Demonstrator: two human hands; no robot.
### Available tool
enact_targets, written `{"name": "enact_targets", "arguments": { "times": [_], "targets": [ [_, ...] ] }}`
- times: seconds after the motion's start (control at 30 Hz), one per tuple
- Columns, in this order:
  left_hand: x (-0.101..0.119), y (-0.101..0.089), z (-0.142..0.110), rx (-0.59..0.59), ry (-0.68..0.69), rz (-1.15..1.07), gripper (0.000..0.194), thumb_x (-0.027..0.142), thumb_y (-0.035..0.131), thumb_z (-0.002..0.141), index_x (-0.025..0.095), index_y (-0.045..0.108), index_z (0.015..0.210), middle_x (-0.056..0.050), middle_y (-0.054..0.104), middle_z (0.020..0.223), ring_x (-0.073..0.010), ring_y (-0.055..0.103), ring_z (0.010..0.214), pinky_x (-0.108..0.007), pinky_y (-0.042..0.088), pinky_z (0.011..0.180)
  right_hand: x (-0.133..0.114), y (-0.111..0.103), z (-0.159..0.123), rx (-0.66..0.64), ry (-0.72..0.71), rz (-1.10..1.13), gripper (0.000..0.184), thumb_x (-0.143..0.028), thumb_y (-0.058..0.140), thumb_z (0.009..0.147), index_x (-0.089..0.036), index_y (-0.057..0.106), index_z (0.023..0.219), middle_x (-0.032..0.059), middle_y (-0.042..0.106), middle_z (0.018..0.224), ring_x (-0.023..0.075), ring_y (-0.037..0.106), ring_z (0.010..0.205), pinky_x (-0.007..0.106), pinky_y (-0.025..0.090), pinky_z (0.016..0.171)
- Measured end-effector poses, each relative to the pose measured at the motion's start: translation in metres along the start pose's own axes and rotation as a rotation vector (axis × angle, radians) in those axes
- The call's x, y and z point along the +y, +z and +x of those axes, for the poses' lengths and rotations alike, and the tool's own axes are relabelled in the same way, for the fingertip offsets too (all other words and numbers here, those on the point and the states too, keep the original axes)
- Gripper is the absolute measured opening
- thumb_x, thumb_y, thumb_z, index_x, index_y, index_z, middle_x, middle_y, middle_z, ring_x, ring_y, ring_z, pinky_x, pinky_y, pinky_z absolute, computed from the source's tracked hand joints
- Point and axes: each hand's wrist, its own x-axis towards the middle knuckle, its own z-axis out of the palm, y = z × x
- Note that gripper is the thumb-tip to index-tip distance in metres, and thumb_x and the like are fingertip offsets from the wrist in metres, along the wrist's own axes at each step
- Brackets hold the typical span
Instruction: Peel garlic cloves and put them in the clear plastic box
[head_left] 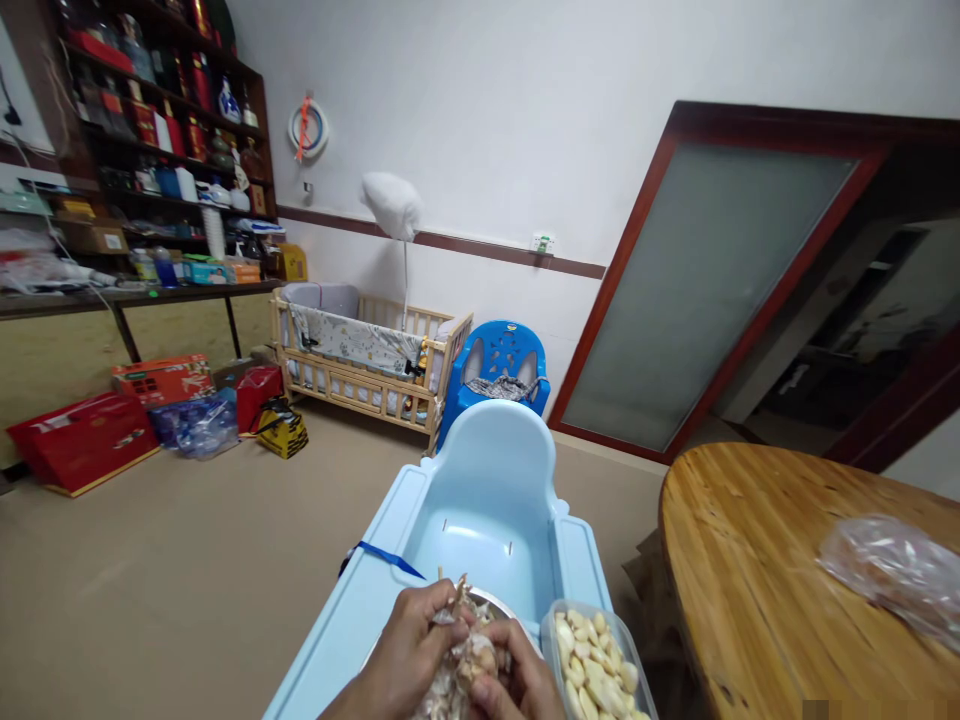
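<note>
Living room, baby high chair tray as bench. Left hand and right hand pinch a garlic bulb at near edge, over a metal bowl. Tub of peeled cloves beside, right; fairly full, bulb part-peeled.

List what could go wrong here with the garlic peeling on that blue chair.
1. The clear tub of peeled cloves sits near the edge of the light blue chair tray; a nudge from the right hand might tip it off.
2. Both hands, the left hand included, work the garlic over the tray; loose skins may scatter into the peeled cloves.
</note>
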Motion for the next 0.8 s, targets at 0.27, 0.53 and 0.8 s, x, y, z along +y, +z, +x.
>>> {"name": "enact_targets", "arguments": {
  "times": [0.27, 0.53, 0.8],
  "targets": [
    [0.004, 0.0, -0.001, -0.003, -0.041, 0.038, 0.009, 0.014, 0.051, 0.07, 0.014, 0.06, 0.071, -0.001, 0.063, 0.066, -0.0173, 0.058, 0.065, -0.024, 0.043, 0.062, -0.005, -0.003, 0.0, 0.051, 0.054, 0.044, 0.043, -0.057, 0.062, 0.069, -0.022, 0.061, 0.094, -0.0051, 0.05, 0.054, 0.0066, 0.036, 0.039, 0.017, 0.029, 0.037],
    [0.003, 0.001, 0.0, -0.011, 0.043, 0.141, 0.014, 0.01, 0.056, 0.069, 0.015, 0.066, 0.077, -0.004, 0.069, 0.082, -0.0191, 0.062, 0.078, -0.025, 0.045, 0.074, -0.011, -0.007, -0.001, 0.148, -0.03, -0.211, 0.053, -0.06, 0.051, 0.075, -0.025, 0.063, 0.112, 0.0091, 0.072, 0.09, 0.0288, 0.066, 0.082, 0.038, 0.054, 0.067],
    [0.0, 0.002, -0.001, -0.017, -0.013, 0.156, 0.012, 0.02, 0.062, 0.071, 0.014, 0.069, 0.079, -0.003, 0.071, 0.073, -0.018, 0.062, 0.068, -0.023, 0.046, 0.064, -0.011, -0.005, 0.002, 0.099, -0.111, -0.209, 0.057, -0.062, 0.059, 0.068, -0.022, 0.064, 0.109, 0.0088, 0.071, 0.105, 0.029, 0.065, 0.094, 0.035, 0.049, 0.083]
  ]
}}
